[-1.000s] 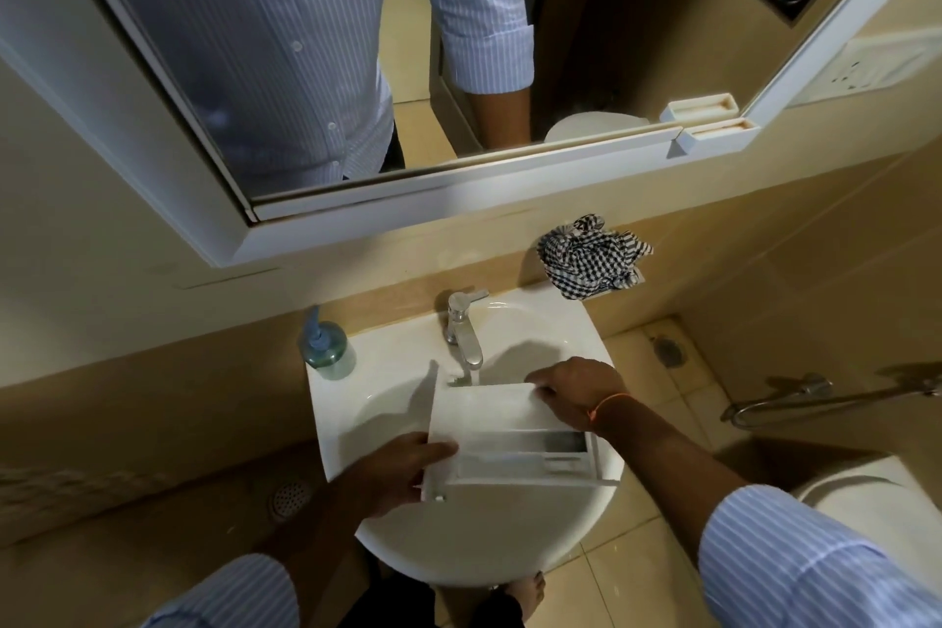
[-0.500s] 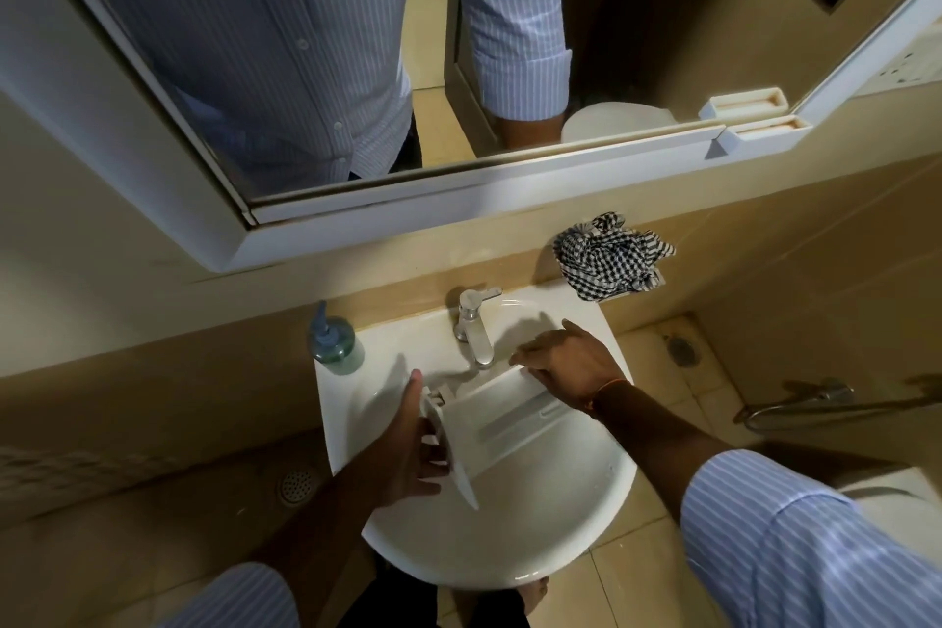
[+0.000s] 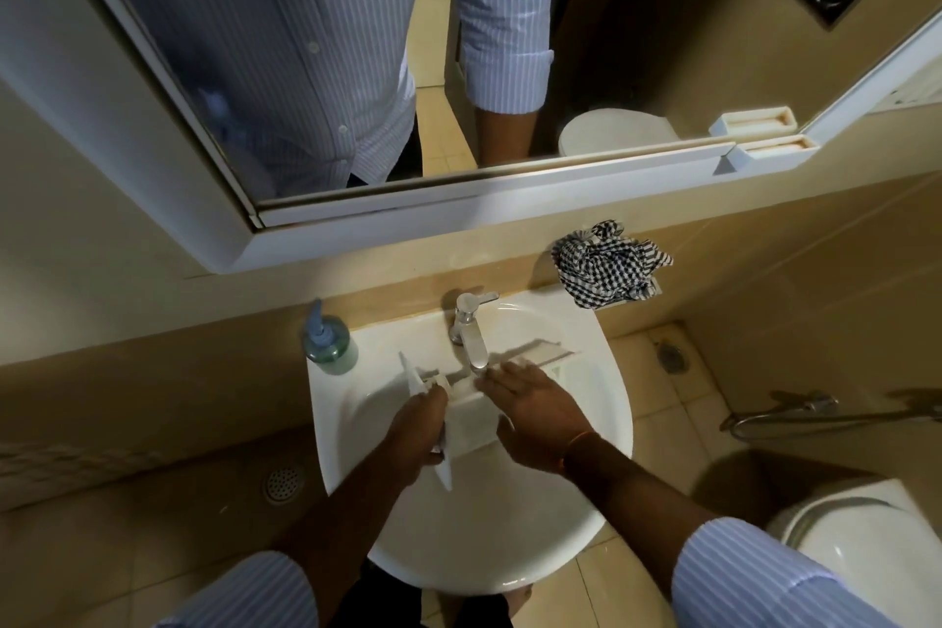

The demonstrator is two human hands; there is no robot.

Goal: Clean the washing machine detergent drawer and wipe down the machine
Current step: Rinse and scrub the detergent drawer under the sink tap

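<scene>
The white detergent drawer (image 3: pixel 471 418) lies tilted in the white sink (image 3: pixel 535 541), under the chrome tap (image 3: pixel 471 334). My left hand (image 3: pixel 420 428) grips the drawer's front panel at its left end. My right hand (image 3: pixel 535 411) lies flat on the drawer with straight fingers, fingertips pointing toward the tap's spout. A second white piece (image 3: pixel 545 352) shows in the basin just behind my right hand. No running water is visible.
A crumpled black-and-white checked cloth (image 3: pixel 609 265) sits on the ledge at the sink's back right. A blue soap dispenser (image 3: pixel 329 342) stands at the back left. A mirror (image 3: pixel 459 41) hangs above. A toilet (image 3: pixel 861 530) is at the right, a floor drain (image 3: pixel 283 482) at the left.
The drawer was turned from flat to tilted on its side and brought under the tap. My left hand moved up to grip its front panel; my right hand slid onto its top.
</scene>
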